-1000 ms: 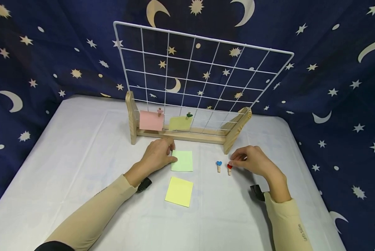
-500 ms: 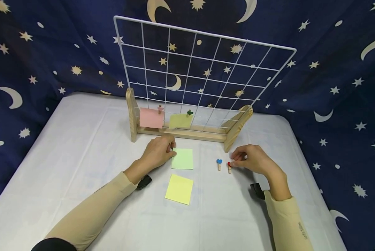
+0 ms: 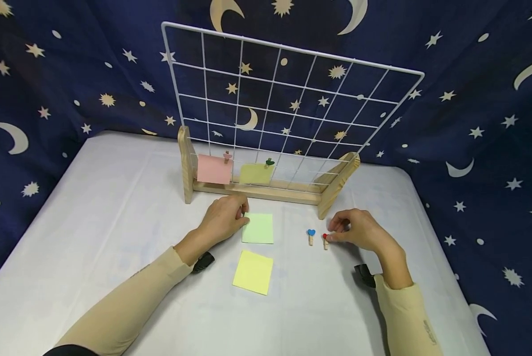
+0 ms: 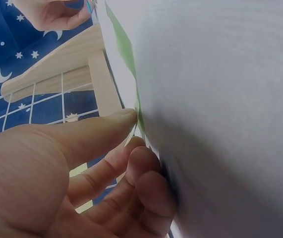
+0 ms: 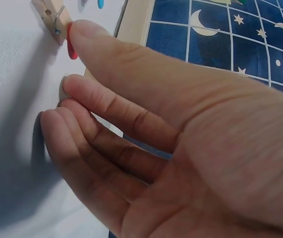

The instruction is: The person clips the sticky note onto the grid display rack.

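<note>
My left hand [image 3: 221, 215] pinches the left edge of a light green sticky note [image 3: 258, 229] between thumb and index finger; the left wrist view shows the note's thin edge [image 4: 124, 45] at the thumb tip. A yellow sticky note [image 3: 253, 273] lies nearer me. On the right, my right hand [image 3: 360, 229] has its thumb touching the red heart of a small wooden clothespin [image 3: 326, 245]. In the right wrist view the other fingers curve loosely, apart from that clothespin [image 5: 52, 17]. Beside it lies a clothespin with a blue heart [image 3: 311, 233].
A white wire grid [image 3: 280, 47] stands behind in a wooden base [image 3: 266, 193]. Clipped low on it are a pink note [image 3: 214, 170] under a pink clothespin [image 3: 227, 157] and a yellow-green note [image 3: 255, 174] under a green one [image 3: 269, 162]. Star-patterned cloth [image 3: 128, 29] hangs behind.
The right thumb has slid slightly over the red heart, covering more of it than a second ago. The left hand and the notes stay in place; the head view shifts slightly.
</note>
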The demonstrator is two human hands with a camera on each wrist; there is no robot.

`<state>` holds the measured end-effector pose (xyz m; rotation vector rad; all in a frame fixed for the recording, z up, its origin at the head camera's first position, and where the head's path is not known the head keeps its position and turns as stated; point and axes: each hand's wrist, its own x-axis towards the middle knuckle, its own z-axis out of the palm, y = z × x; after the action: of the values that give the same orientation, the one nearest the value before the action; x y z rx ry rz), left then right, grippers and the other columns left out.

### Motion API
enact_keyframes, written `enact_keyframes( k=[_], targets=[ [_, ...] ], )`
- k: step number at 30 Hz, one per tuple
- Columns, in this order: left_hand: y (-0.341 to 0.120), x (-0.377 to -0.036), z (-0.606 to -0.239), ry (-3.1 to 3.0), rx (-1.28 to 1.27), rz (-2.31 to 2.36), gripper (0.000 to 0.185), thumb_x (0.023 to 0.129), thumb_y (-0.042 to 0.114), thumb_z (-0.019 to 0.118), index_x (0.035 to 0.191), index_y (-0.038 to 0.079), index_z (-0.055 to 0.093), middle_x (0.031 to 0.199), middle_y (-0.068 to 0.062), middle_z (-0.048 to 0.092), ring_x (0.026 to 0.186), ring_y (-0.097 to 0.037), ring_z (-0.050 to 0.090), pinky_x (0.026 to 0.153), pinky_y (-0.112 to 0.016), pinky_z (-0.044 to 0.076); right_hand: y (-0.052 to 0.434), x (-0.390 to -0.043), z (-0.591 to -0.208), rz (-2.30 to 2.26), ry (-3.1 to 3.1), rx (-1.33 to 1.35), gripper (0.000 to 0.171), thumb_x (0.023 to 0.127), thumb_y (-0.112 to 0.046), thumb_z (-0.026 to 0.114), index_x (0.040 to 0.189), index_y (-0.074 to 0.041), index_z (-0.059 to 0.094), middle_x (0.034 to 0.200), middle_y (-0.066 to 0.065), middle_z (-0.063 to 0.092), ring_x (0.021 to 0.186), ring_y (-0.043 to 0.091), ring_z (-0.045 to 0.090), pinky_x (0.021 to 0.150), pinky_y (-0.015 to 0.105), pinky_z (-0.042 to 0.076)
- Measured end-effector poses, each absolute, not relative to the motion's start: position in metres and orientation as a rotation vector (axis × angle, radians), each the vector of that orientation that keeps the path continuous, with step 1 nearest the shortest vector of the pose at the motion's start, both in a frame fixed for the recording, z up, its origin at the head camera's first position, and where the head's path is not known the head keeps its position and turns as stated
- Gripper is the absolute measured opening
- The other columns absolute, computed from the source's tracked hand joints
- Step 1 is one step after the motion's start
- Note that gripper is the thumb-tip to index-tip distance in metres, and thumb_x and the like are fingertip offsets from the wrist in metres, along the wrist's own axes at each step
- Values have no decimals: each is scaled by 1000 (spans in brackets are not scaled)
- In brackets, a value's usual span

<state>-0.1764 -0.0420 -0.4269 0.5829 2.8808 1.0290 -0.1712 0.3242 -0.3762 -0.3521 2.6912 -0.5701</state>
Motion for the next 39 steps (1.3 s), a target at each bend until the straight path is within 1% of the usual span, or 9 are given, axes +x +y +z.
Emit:
enact_keyframes(
  k=[7,12,17,23,28,33,39],
  targets=[
    [-43,-176,-428,2896,587,1018,19,87,10,86,94,9,69,73,1,57,67,-14,53,64,-30,42,326,-171,-378,-571,2697,-407,19,84,-28,91,87,-18,75,80,-6,68,79,14,59,73,29,45],
    [-42,-175,-428,2892,572,1011,18,87,8,85,93,10,69,73,0,59,68,-15,53,64,-31,41,326,-169,-378,-586,2684,-438,23,82,-33,91,87,-19,74,80,-6,66,79,14,57,72,28,44],
    [-41,-174,-429,2894,583,1025,18,86,7,85,93,10,68,73,-1,59,67,-15,53,62,-30,41,325,-168,-380,-593,2688,-464,23,81,-28,93,87,-17,73,77,-5,61,76,12,55,71,26,44],
    [-42,-176,-429,2900,598,998,19,87,8,85,93,10,68,73,1,58,67,-15,53,62,-30,41,324,-169,-381,-622,2658,-496,19,83,-24,91,88,-17,74,77,-6,64,74,10,56,70,24,45],
    [-43,-178,-427,2913,617,999,18,87,8,85,93,10,68,73,2,58,68,-15,53,63,-30,42,324,-170,-380,-654,2638,-521,16,84,-20,89,89,-16,75,76,-6,68,71,10,58,69,24,46],
    [-43,-178,-427,2917,624,998,17,87,7,84,94,10,69,73,2,58,68,-15,54,63,-30,43,324,-170,-379,-662,2626,-523,15,86,-20,89,90,-16,75,79,-6,70,73,11,60,69,24,46],
    [-42,-177,-429,2917,613,1005,18,87,5,84,93,9,69,74,1,59,68,-15,55,62,-30,44,324,-169,-381,-664,2627,-524,16,85,-21,89,89,-17,75,77,-6,69,72,12,60,67,25,46]
  ],
)
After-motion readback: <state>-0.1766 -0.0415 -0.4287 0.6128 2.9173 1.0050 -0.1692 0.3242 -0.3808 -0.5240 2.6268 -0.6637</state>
